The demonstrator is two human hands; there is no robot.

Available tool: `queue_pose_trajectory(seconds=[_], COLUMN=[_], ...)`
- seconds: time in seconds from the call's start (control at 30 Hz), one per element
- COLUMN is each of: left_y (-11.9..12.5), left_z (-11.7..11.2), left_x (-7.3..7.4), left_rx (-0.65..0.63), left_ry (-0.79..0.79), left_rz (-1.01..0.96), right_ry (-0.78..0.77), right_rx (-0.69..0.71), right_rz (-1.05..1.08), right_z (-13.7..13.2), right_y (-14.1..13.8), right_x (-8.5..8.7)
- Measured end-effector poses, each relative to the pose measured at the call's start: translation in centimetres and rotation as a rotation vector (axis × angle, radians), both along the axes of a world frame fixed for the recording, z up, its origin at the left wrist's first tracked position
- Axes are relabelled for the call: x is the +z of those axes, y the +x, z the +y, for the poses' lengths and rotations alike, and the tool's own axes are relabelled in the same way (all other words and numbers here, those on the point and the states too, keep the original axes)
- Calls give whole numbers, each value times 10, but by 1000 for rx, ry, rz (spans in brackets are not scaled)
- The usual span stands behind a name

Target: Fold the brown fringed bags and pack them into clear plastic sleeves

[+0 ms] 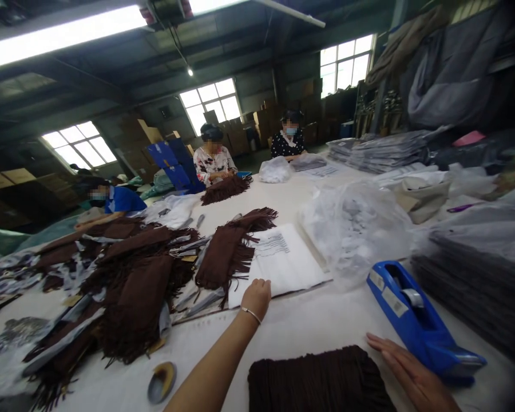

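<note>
My left hand (pixel 257 298) reaches forward to the near edge of a stack of white printed plastic bags (pixel 296 266); its fingers are curled together at the top bag's edge. A folded brown fringed scarf (pixel 317 382) lies on the table right in front of me. Beside its right end is my right hand (pixel 405 366), fingers stretched out and holding nothing. Just right of that hand stands a blue tape dispenser (pixel 416 320). Another brown fringed scarf (pixel 223 257) rests against the left side of the bag stack.
Many brown scarves (pixel 139 300) with grey strips pile up on the left. A tape roll (pixel 162 382) lies near my left forearm. A bulging clear bag (pixel 356 226) and stacked dark packages (pixel 472 286) are on the right. Several people (pixel 214 160) sit around the table.
</note>
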State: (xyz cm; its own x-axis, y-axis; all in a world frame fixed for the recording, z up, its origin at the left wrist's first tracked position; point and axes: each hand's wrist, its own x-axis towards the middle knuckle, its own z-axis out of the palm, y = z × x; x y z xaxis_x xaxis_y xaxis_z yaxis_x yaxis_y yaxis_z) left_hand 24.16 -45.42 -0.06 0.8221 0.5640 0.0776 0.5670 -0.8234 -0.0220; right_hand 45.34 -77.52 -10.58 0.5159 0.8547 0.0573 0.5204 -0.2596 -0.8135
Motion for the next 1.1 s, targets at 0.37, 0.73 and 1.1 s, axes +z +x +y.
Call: queue_pose_trajectory(seconds=[0.37,0.73,1.1], left_y=[7,-15,7], left_z=[-6,0,12], left_x=[39,29,34], left_rx=[124,167,298], left_ry=[38,-228,-343], left_rz=[-107,-265,-649], right_ry=[80,27,-227], right_rx=[262,77,32], right_rz=[410,587,768], right_z=[138,244,230], right_y=[-55,-81,-55], right_x=[139,86,70])
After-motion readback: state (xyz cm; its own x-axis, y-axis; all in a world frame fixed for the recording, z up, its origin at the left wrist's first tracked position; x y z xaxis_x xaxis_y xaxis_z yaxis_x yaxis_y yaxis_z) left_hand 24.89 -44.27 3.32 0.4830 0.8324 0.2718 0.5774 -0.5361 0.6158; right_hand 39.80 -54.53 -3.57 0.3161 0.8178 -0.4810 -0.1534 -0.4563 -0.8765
